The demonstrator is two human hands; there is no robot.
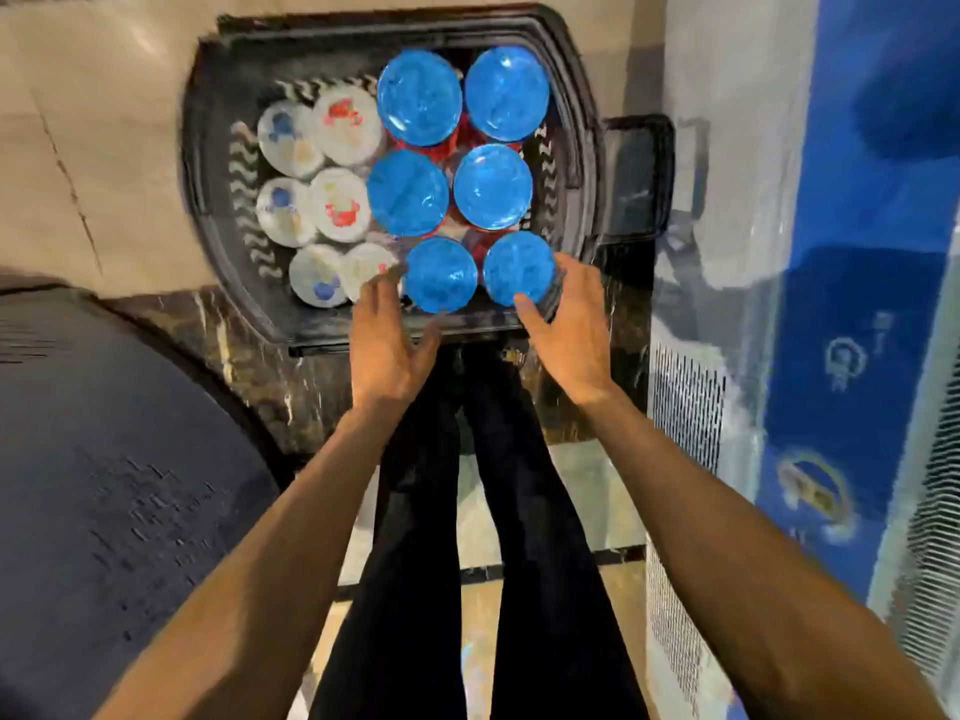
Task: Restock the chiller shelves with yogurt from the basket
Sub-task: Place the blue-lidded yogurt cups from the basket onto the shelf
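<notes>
The black basket [234,59] stands on the floor [104,148], just in front of the person's feet. In it there are six yogurt tubs with blue lids, in three rows of two on its right side. Six small white cups [340,205] with fruit pictures on the lids fill its left side.

Both hands reach down to the nearest row. The left hand [387,340] is beside the near-left tub [440,275], and its fingers [376,298] are straight and apart, at the left edge of the tub. The right hand [569,335] is at the near-right tub [519,267]. Its thumb is at the near edge of the lid and its fingers [576,278] are spread along the right side, not closed around it. The picture is blurred, so firm contact cannot be told.

The chiller [872,304], blue with a vent grille [685,397], stands to the right of the basket.
</notes>
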